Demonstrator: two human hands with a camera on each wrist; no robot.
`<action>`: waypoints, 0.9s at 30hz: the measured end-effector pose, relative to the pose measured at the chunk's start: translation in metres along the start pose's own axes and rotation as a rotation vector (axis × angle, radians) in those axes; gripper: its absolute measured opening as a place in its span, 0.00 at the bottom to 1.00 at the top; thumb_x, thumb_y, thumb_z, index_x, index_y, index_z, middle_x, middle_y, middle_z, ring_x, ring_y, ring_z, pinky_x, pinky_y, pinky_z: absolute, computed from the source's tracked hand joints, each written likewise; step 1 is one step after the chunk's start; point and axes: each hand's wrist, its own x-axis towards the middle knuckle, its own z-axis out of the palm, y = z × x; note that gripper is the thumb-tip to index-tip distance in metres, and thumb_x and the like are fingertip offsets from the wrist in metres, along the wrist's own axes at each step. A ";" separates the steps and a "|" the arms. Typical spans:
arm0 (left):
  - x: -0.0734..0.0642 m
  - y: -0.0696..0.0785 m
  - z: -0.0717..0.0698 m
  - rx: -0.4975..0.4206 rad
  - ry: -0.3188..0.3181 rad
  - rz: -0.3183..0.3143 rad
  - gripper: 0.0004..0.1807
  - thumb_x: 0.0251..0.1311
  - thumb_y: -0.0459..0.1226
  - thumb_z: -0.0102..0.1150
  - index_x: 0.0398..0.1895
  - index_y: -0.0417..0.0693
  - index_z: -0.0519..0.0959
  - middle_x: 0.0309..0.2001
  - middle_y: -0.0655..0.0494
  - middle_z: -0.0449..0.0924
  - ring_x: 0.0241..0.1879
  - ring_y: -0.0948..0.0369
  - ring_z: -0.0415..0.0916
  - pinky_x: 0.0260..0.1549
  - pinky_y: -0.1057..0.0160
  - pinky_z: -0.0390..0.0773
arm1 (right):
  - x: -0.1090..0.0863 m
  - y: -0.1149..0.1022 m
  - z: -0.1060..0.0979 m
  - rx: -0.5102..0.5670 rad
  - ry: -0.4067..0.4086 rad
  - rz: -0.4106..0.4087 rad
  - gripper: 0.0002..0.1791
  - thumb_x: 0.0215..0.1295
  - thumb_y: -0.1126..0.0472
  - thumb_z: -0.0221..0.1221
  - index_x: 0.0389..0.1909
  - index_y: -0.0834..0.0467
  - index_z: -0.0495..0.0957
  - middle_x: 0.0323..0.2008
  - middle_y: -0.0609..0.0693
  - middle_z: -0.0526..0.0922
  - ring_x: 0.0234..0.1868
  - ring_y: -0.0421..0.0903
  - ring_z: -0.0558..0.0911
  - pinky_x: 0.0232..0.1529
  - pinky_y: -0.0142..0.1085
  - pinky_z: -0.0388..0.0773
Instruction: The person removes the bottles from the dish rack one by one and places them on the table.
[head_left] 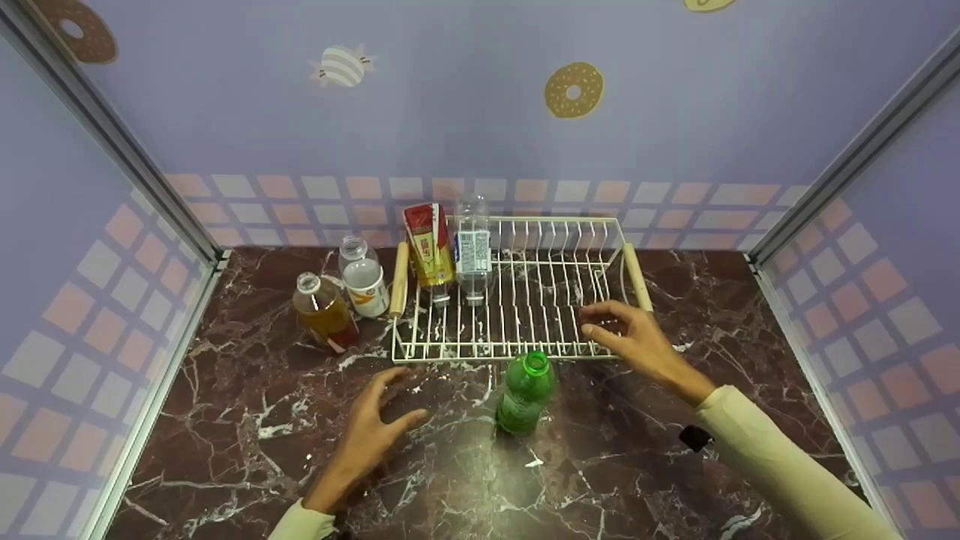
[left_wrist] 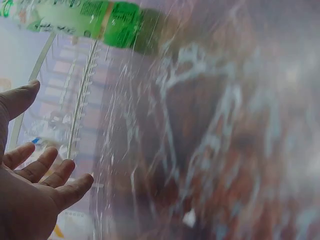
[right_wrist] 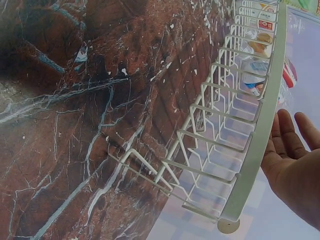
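A green plastic bottle (head_left: 526,394) stands uncapped on the dark marbled table, in front of a white wire rack (head_left: 510,350) with wooden handles. My left hand (head_left: 375,427) is left of the bottle, fingers spread and apart from it; the left wrist view shows the palm bare. Over the rack's right part is my right hand (head_left: 637,337), its fingers loosely bent around nothing. Inside the rack, at its left end, a red and yellow package (head_left: 429,247) leans with its narrow neck down. Beside it a clear labelled bottle (head_left: 473,255) leans the same way.
Left of the rack stand a clear bottle (head_left: 365,281) with a white and orange label and a bottle of amber liquid (head_left: 326,315). A small black object (head_left: 695,438) lies by the right sleeve. Walls (head_left: 480,150) enclose the table at the back and sides.
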 end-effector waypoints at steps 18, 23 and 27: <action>0.036 0.016 -0.028 0.152 -0.010 -0.046 0.54 0.59 0.37 0.84 0.83 0.32 0.62 0.81 0.32 0.64 0.80 0.34 0.61 0.81 0.33 0.59 | -0.001 0.000 -0.002 0.014 -0.006 0.021 0.21 0.78 0.60 0.67 0.65 0.66 0.82 0.62 0.64 0.86 0.56 0.67 0.88 0.53 0.38 0.90; 0.045 0.021 -0.027 0.153 -0.043 -0.087 0.59 0.61 0.41 0.83 0.87 0.35 0.55 0.85 0.31 0.54 0.83 0.33 0.54 0.82 0.31 0.54 | -0.001 0.000 -0.003 -0.001 0.004 0.025 0.20 0.78 0.60 0.68 0.64 0.65 0.82 0.60 0.62 0.88 0.56 0.64 0.88 0.54 0.35 0.89; 0.052 0.025 -0.026 0.161 -0.073 -0.110 0.63 0.62 0.46 0.82 0.90 0.39 0.49 0.87 0.31 0.46 0.85 0.33 0.48 0.81 0.27 0.50 | -0.001 0.001 -0.003 -0.022 0.013 0.014 0.20 0.78 0.60 0.67 0.64 0.65 0.83 0.60 0.62 0.88 0.56 0.62 0.88 0.56 0.34 0.87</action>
